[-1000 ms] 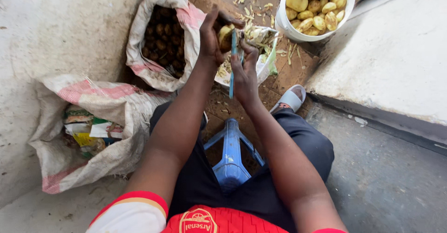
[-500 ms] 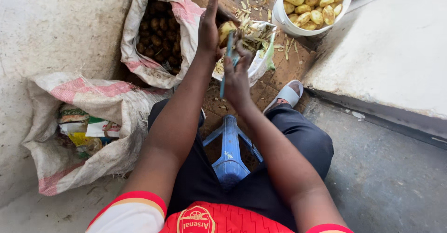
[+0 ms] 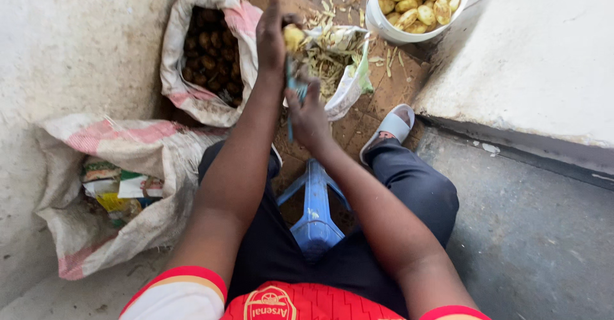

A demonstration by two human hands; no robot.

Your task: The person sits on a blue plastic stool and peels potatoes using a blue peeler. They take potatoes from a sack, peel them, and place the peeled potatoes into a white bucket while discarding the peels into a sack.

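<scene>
At far left we see a woven sack (image 3: 121, 198) slumped on the floor with packets inside. Above it a second sack (image 3: 208, 51) stands open, full of dark unpeeled potatoes. Next comes our left hand (image 3: 272, 35), its grip clenched around a half-peeled yellow potato (image 3: 294, 37), which sits at the fingertips, on the right side of the hand, above the plastic bag of peelings (image 3: 339, 64). Just below and right of it, our right hand (image 3: 310, 112) has its grip closed on a blue-handled peeler (image 3: 291, 102), whose upper end reaches to just beneath the potato. A blue stool (image 3: 315, 208) shows between our knees. Further right a sandalled foot (image 3: 390, 128) rests on the floor, and at top right a white bucket (image 3: 390, 29) holds peeled potatoes.
</scene>
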